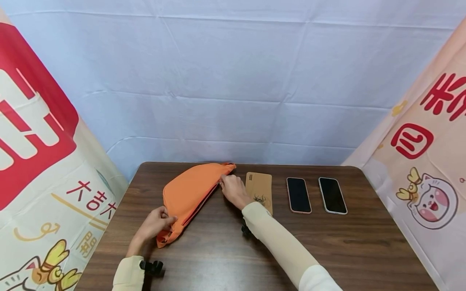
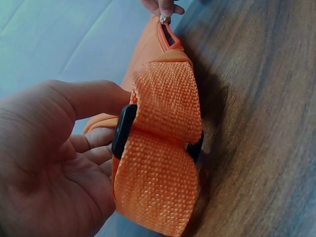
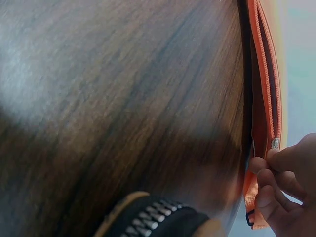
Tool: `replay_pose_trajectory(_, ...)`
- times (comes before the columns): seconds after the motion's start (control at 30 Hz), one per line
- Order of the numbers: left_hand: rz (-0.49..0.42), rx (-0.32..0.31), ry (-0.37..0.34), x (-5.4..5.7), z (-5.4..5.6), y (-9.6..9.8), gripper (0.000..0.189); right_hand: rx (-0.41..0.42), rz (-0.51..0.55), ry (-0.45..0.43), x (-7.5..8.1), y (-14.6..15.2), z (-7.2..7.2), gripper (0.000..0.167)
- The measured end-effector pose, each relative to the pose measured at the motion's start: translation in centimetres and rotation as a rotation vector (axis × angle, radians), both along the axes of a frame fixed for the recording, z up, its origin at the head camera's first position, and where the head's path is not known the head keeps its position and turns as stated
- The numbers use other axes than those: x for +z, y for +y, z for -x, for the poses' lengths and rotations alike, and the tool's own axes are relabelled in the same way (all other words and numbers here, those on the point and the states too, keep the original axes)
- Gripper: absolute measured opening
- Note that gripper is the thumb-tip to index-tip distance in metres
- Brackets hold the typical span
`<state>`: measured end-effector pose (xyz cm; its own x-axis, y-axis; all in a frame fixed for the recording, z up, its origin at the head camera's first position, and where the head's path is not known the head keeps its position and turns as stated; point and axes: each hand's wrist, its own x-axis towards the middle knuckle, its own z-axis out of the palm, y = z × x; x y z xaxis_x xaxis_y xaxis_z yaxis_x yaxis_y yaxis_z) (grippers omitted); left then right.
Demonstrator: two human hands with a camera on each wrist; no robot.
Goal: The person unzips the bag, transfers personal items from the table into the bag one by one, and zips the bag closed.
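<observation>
An orange crescent-shaped waist bag (image 1: 191, 188) lies slanted on the left part of the table. At its near end my left hand (image 1: 156, 222) grips the bag between thumb and fingers, beside the woven orange strap (image 2: 165, 98) with its black buckle (image 2: 124, 131). My right hand (image 1: 234, 190) is at the far end, thumb and fingertips pinching the pull of the silver zipper slider (image 3: 275, 143). The zipper teeth (image 3: 266, 64) stand apart along the bag's edge, leaving a dark gap. The pull itself is mostly hidden by the fingertips.
Right of the bag lies a flat kraft-brown item (image 1: 259, 184) with dark print, partly under my right forearm. Two phones, one pink-edged (image 1: 299, 195) and one white-edged (image 1: 333, 195), lie farther right on the wooden table (image 1: 218, 258). A pale cloth (image 1: 233, 81) hangs behind.
</observation>
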<state>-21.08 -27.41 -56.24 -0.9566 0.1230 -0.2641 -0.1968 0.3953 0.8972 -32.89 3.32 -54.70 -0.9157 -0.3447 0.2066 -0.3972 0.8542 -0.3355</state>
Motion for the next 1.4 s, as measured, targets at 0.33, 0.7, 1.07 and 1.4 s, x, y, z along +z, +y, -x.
replay_pose_trajectory(0.33,-0.019,0.014,-0.012,-0.1,0.0,0.0,0.028,-0.002,0.019,0.008,-0.1,0.3,0.1,0.011)
replay_pose_trajectory(0.7,0.004,0.02,-0.013,0.0,0.1,0.2,0.028,0.007,0.009,0.026,-0.1,0.8,0.6,0.009)
replay_pose_trajectory(1.07,0.009,0.005,-0.015,0.3,0.0,0.3,0.028,0.0,0.003,0.023,0.2,1.3,1.1,0.01)
replay_pose_trajectory(1.4,0.001,0.019,-0.03,0.2,0.0,0.2,0.028,-0.013,0.013,0.068,0.4,1.7,1.3,0.009)
